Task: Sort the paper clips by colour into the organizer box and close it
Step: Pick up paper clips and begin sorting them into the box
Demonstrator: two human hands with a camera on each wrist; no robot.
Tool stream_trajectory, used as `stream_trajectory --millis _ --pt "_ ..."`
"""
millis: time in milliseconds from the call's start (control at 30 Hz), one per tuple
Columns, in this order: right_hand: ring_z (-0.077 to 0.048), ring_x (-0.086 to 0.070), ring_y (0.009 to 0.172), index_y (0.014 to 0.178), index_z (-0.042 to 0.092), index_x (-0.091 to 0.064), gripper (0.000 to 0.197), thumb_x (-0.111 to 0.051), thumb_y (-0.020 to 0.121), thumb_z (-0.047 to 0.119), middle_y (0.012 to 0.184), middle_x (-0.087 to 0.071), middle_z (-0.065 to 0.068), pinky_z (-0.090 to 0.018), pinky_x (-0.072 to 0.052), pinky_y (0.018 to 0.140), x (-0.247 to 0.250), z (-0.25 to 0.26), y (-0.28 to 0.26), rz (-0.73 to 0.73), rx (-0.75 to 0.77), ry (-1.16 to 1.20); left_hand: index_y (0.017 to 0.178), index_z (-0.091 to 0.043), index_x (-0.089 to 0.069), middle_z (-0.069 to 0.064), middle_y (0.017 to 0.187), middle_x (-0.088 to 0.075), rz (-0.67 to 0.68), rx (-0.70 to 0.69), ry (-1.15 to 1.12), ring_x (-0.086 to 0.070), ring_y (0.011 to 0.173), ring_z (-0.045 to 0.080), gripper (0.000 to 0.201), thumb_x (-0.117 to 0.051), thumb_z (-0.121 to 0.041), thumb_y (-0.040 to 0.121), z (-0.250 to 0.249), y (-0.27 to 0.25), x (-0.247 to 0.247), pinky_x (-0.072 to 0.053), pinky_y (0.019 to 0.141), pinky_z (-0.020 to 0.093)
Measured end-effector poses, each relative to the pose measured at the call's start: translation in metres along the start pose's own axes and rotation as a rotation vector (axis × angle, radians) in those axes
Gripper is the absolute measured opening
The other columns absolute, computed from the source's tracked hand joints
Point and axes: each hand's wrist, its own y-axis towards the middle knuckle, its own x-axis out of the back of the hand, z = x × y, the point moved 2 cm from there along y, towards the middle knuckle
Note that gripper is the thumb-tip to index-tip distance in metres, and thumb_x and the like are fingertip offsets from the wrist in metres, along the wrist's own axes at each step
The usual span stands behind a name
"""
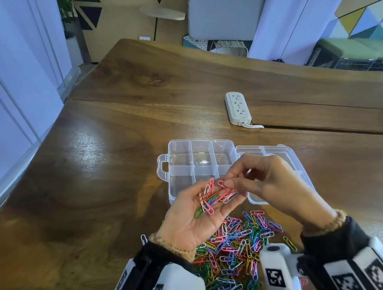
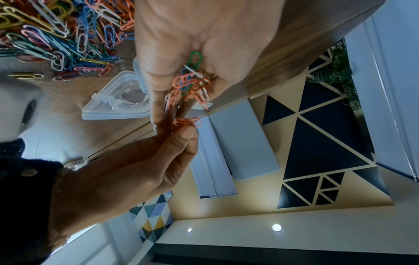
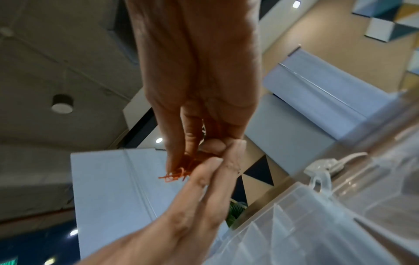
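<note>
My left hand (image 1: pixel 196 212) lies palm up just in front of the clear organizer box (image 1: pixel 174 152), carrying a small bunch of clips (image 1: pixel 207 199): pink, green, blue and white. The same bunch (image 2: pixel 192 80) rests on the flat palm in the left wrist view. My right hand (image 1: pixel 227 185) reaches over it, thumb and fingertips pinching a few pink clips (image 2: pixel 188 122) above the left fingers. These pink clips (image 3: pixel 176 174) show blurred in the right wrist view. The box stands open, its lid (image 1: pixel 280 152) folded out to the right, and the visible compartments look empty.
A big pile of mixed-colour paper clips (image 1: pixel 238 248) lies on the wooden table (image 1: pixel 91 187) between my wrists. One white clip (image 1: pixel 143 239) lies apart at the left. A white power strip (image 1: pixel 237 108) sits behind the box.
</note>
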Motion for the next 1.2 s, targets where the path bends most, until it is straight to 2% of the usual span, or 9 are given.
stream_trajectory --millis 100,267,333,467,533,667,933,1133,1200 --pt "-0.013 -0.051 0.058 0.076 0.013 -0.068 0.005 -0.07 0.079 0.01 0.07 -0.061 -0.017 -0.017 -0.039 0.054 -0.002 0.001 0.0 0.038 -0.047 0.106 0.086 0.018 -0.064 0.031 0.097 -0.066 -0.01 0.005 0.0 -0.07 0.08 0.04 0.028 -0.051 -0.004 0.076 0.0 0.0 0.001 -0.055 0.071 0.053" --pt "-0.009 -0.05 0.054 0.076 0.014 -0.067 0.011 -0.068 0.079 0.004 0.07 -0.061 -0.014 -0.015 -0.038 0.051 -0.004 0.002 0.001 0.043 -0.031 0.034 0.079 0.017 -0.068 0.028 0.098 -0.065 -0.018 0.002 0.019 -0.069 0.084 0.036 0.027 -0.051 -0.004 0.077 0.0 0.002 0.003 -0.056 0.073 0.053" --pt "-0.011 -0.053 0.056 0.076 0.017 -0.067 0.012 -0.069 0.077 0.005 0.07 -0.063 -0.008 -0.018 -0.042 0.054 -0.004 0.002 0.001 0.007 -0.037 -0.022 0.081 0.016 -0.067 0.028 0.1 -0.065 -0.01 -0.004 0.031 -0.068 0.087 0.035 0.026 -0.051 -0.004 0.079 -0.001 0.001 0.002 -0.056 0.076 0.053" --pt "-0.001 -0.05 0.05 0.073 0.02 -0.066 0.013 -0.069 0.073 0.008 0.058 -0.058 0.01 -0.009 -0.039 0.054 -0.001 0.005 0.001 -0.083 -0.031 -0.21 0.078 0.014 -0.07 0.027 0.091 -0.069 -0.024 -0.027 0.086 -0.071 0.078 0.033 0.027 -0.052 -0.006 0.083 -0.001 0.002 0.001 -0.056 0.076 0.05" --pt "0.001 -0.052 0.051 0.072 0.018 -0.066 0.012 -0.069 0.073 0.007 0.056 -0.057 0.011 -0.007 -0.038 0.055 0.0 0.007 0.001 -0.105 -0.023 -0.281 0.078 0.014 -0.07 0.028 0.089 -0.069 -0.05 -0.03 0.117 -0.071 0.076 0.034 0.023 -0.055 -0.004 0.08 -0.001 0.002 0.002 -0.057 0.075 0.046" --pt "0.005 -0.053 0.057 0.074 0.013 -0.067 0.008 -0.068 0.074 0.006 0.058 -0.056 0.013 -0.006 -0.038 0.056 -0.001 0.009 0.0 -0.108 -0.021 -0.349 0.088 0.016 -0.067 0.03 0.097 -0.067 -0.105 -0.018 0.12 -0.071 0.081 0.038 0.021 -0.06 0.001 0.075 0.0 0.001 0.004 -0.057 0.076 0.043" --pt "0.012 -0.053 0.061 0.075 0.013 -0.067 0.004 -0.069 0.073 0.009 0.055 -0.055 0.016 -0.002 -0.036 0.059 -0.004 0.013 0.001 -0.07 -0.032 -0.42 0.069 0.012 -0.071 0.025 0.084 -0.07 -0.149 -0.048 0.169 -0.072 0.073 0.033 0.013 -0.062 0.003 0.069 0.002 -0.005 -0.001 -0.06 0.064 0.033" --pt "0.0 -0.055 0.055 0.072 0.016 -0.065 0.007 -0.068 0.073 0.011 0.062 -0.065 0.006 -0.006 -0.04 0.058 -0.005 0.007 0.004 -0.106 -0.115 -0.359 0.066 0.008 -0.072 0.022 0.077 -0.07 -0.189 -0.124 0.198 -0.072 0.068 0.028 0.025 -0.056 0.003 0.085 0.008 -0.002 0.0 -0.059 0.056 0.027" --pt "-0.003 -0.057 0.056 0.07 0.018 -0.064 0.009 -0.068 0.074 0.011 0.062 -0.066 0.005 -0.009 -0.04 0.054 -0.005 0.003 0.004 -0.138 -0.164 -0.311 0.067 0.007 -0.073 0.022 0.079 -0.071 -0.185 -0.144 0.195 -0.072 0.071 0.027 0.026 -0.056 0.002 0.086 0.009 -0.001 0.0 -0.06 0.059 0.027"
